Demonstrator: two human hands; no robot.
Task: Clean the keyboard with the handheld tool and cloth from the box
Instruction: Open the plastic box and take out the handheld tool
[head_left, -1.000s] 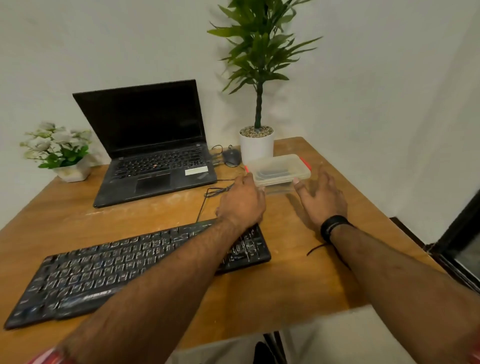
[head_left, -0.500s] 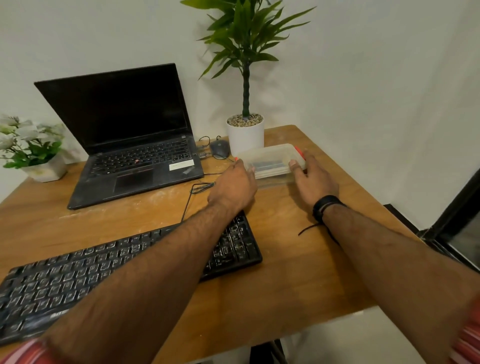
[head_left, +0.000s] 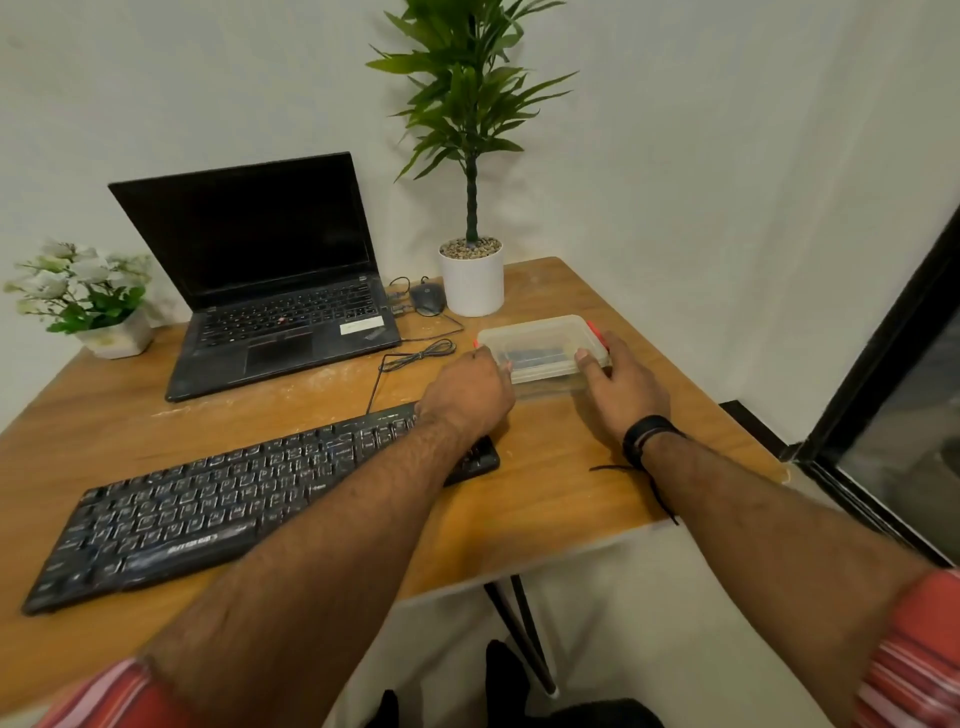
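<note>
A clear plastic box (head_left: 540, 340) with a lid and red clips sits on the wooden desk (head_left: 545, 499), right of centre. Something dark lies inside it, too blurred to name. My left hand (head_left: 467, 395) touches the box's left end, fingers at the left clip. At the box's right end rests my right hand (head_left: 618, 387), thumb on the front wall and fingers by the right clip. The black keyboard (head_left: 208, 514) lies at the front left; my left forearm crosses its right end.
An open black laptop (head_left: 275, 291) stands behind the keyboard, with a mouse (head_left: 427, 299) and coiled cable (head_left: 415, 358) beside it. A tall plant in a white pot (head_left: 471, 283) is just behind the box. A small flower pot (head_left: 114, 338) sits far left. The desk edge runs close on the right.
Both hands have closed in on the box ends, from hovering near it to touching it. The camera view has shifted; the box has stayed in place.
</note>
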